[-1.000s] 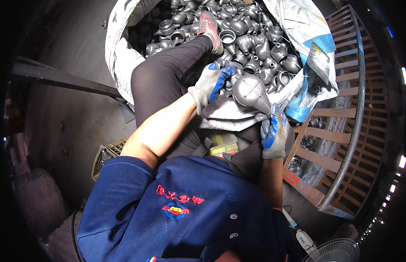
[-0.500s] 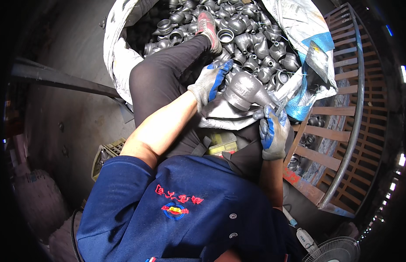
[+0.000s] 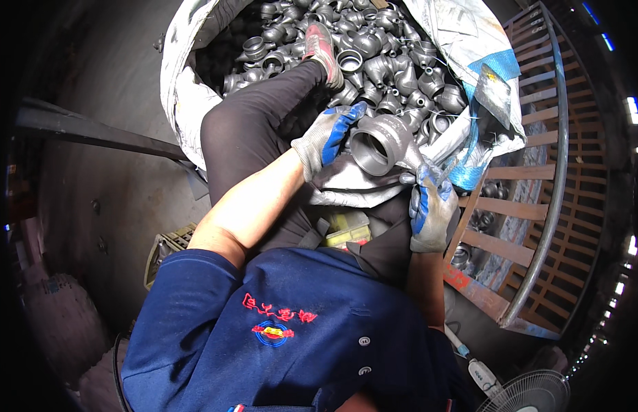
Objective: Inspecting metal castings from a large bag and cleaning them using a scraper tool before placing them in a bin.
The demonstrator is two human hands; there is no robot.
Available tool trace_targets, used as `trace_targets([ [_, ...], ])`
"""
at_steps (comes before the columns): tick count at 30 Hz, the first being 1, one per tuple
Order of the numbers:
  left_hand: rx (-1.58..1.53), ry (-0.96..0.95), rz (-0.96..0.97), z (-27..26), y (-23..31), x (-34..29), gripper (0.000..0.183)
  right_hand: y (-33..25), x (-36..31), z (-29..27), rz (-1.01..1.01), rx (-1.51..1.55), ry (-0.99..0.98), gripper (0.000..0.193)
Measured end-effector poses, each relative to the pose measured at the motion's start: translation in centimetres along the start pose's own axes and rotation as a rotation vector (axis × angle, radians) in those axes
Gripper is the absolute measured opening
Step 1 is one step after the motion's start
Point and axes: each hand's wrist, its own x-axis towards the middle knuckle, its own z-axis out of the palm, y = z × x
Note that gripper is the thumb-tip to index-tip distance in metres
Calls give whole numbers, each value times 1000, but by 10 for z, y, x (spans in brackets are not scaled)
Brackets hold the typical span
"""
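Head view: the knit-gloved, blue-coated right hand (image 3: 431, 198) pinches the narrow end of a dull grey metal fitting (image 3: 394, 132). Left of that grip, the fitting's round, hollow mouth gapes, next to the loosely opened left hand (image 3: 332, 135); I cannot tell whether they touch. Beyond, similar bulbous castings (image 3: 394, 72) heap inside a crumpled white bag (image 3: 176, 82). Right of the grip stands a rusty, slatted rack (image 3: 521, 172).

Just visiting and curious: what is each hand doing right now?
Left hand: loosely open beside the grey fitting; touch unclear.
Right hand: closed, holding the grey fitting.
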Motion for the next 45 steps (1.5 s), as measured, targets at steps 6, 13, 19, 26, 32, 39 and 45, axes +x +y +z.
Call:
trace_targets([
  [6,-1,138,-33,7,5,0,28,-7,-10,4,195,139,-78,19],
  [13,189,-10,432,4,-4,4,31,-11,-16,15,231,156,-148,14],
  [19,-705,-244,64,28,6,-7,29,-10,-29,32,230,103,-209,17],
  [26,-909,-390,-192,6,-10,3,52,-26,-33,40,230,37,-361,21],
  [32,-954,-326,-172,3,-9,1,59,-41,-35,41,246,107,-322,37],
  [39,-991,-289,-258,9,-1,-4,58,-43,-31,30,109,-22,-420,40],
  [45,-297,-289,154,13,-3,-6,58,-35,-31,31,116,50,-412,41],
])
